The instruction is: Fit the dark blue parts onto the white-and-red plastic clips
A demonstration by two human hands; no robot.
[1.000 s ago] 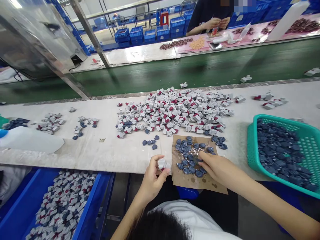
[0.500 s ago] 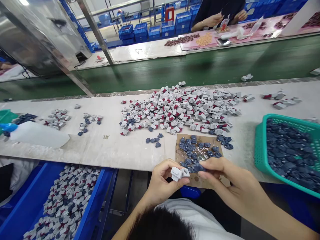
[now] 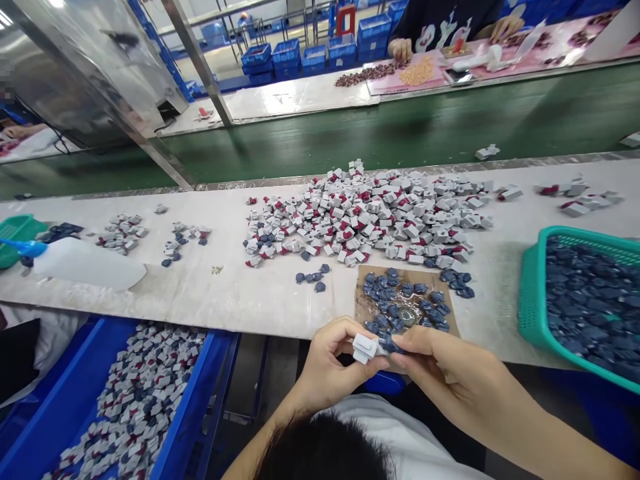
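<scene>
My left hand [image 3: 333,367] is closed around a small light-grey blocky plastic part [image 3: 365,348]. Between the thumb and fingers of my right hand [image 3: 445,367] is a dark blue plastic piece [image 3: 390,343], which touches the right end of the grey part. Just beyond both hands lies a brown cardboard sheet [image 3: 365,308] with a wet, shiny patch and several dark blue pieces on it. Behind the cardboard spreads a large heap of grey parts [image 3: 370,213], many with dark red bits. A few loose blue pieces [image 3: 313,277] rest left of the cardboard.
A green basket [image 3: 531,300] of blue pieces stands at the right. Below the table's left edge is a blue bin [image 3: 173,413] full of assembled-looking parts. A white bottle [image 3: 90,263] lies at left. Across the green belt [image 3: 310,137], a person [image 3: 445,27] works at another table.
My right hand has brought the blue piece leftward against the grey part. The view has shifted slightly. The person across has moved a hand down to the pile of small parts.
</scene>
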